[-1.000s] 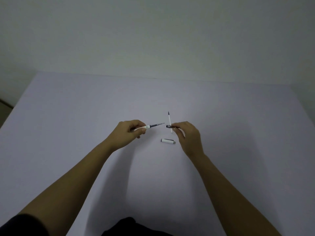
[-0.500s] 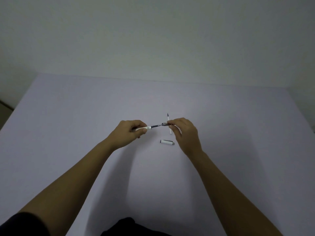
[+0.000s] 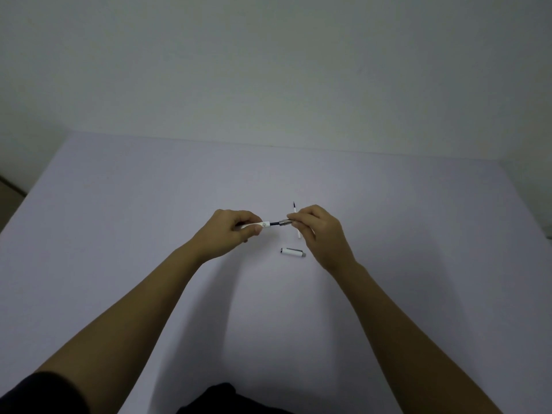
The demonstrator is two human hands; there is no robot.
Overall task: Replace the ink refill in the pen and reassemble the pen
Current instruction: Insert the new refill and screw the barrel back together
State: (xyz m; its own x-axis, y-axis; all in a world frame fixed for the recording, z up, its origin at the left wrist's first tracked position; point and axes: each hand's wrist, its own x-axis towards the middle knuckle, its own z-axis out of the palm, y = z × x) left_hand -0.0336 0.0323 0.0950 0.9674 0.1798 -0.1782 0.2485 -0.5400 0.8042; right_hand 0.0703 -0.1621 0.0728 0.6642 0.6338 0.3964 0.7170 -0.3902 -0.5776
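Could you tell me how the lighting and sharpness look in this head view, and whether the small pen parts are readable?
Head view: dim, even light with no glare; soft shadows fall beside both forearms on the table. Wide-angle bend curves the table's far edge. The pen cap and the spare refill are small but distinct; the joint between the left hand and right hand is too small to read.

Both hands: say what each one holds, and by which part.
Left hand grips the white pen barrel near its open end. Right hand pinches the metal tip section at its outer end, over the refill.
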